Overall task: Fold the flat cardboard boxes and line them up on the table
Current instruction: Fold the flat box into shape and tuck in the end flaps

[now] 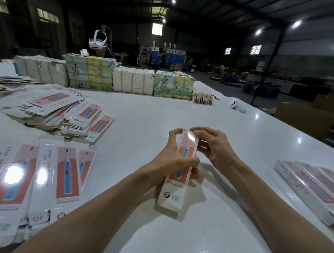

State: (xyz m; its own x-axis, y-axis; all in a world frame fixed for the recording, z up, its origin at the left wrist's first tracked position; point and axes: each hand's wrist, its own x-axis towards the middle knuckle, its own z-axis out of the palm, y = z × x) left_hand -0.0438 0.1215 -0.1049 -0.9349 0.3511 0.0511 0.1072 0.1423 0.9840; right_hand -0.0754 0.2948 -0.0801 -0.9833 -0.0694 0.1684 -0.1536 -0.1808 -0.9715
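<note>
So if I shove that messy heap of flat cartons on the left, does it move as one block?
Probably not. The heap lies fanned out unevenly, so its layers would likely slide over each other. The printed faces look glossy, and so does the table, so expect slipping. Each flat carton looks thin, so it is probably light and bendy.

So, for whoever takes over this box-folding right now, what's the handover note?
Left hand: grips the long white-and-red cardboard toothbrush box round its middle, above the white table.
Right hand: pinches at the box's far end; whether the flap is closed cannot be told.
Done: a row of folded boxes lies at the table's right edge.
Left: finish this box, add it to the row, then fold the flat blanks and the heap of blanks on the left.
</note>
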